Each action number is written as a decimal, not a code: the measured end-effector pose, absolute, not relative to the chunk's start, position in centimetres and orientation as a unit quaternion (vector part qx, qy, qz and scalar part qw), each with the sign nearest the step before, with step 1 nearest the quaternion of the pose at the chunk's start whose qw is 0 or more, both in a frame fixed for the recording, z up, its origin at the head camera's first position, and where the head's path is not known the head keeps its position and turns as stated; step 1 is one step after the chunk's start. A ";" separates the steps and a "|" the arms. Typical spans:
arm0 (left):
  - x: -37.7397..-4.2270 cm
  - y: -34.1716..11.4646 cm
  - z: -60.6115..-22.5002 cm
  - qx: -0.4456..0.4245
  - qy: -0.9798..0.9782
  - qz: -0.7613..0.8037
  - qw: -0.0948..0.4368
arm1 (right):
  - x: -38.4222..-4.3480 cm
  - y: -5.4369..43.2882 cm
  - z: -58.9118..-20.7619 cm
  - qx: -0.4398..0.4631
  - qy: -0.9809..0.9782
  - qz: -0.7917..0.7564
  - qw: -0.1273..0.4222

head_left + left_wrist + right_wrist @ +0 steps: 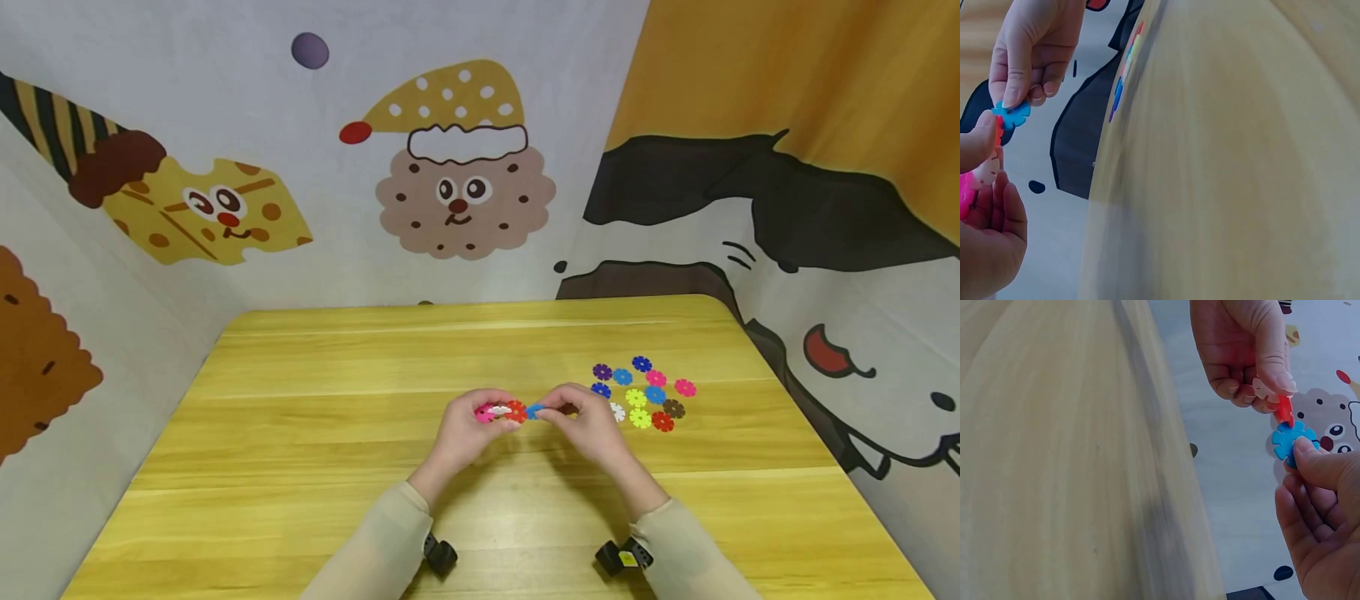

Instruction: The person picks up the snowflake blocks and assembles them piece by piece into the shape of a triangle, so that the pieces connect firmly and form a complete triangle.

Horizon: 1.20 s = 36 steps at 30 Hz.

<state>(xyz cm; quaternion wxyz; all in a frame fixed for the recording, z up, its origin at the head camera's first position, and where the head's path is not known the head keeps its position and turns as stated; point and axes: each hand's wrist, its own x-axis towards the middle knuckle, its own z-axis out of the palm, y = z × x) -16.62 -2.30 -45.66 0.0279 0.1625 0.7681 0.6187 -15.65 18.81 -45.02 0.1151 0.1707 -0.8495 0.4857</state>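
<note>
My left hand [471, 423] holds a short chain of notched plastic discs over the table: a pink disc [484, 413], a white disc [986, 170] and a red disc [516, 411]. Between thumb and fingers, my right hand [587, 419] pinches a light blue disc [1292, 440]. In the right wrist view the blue disc's edge meets the red disc's edge, the two set at an angle to each other. The left thumb and fingertips press near the red disc, and the left fingers partly cover the pink and white discs.
Right of my hands, several loose discs lie spread on the wooden table [300, 433], among them a purple disc [602, 372], a yellow disc [640, 417], a brown disc [674, 408] and another red disc [663, 421]. A cartoon-printed cloth [337, 275] hangs behind the table.
</note>
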 end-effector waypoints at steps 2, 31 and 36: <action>-16.5 -2.3 -45.5 0.161 0.768 0.619 0.026 | -15.7 18.7 -44.9 0.170 -0.851 0.482 0.120; -17.4 -2.1 -46.1 0.127 0.678 0.723 0.034 | -15.9 17.1 -45.1 0.067 -0.783 0.612 0.081; -17.4 -1.6 -45.9 0.118 0.637 0.761 0.021 | -15.9 16.3 -45.4 0.039 -0.753 0.652 0.076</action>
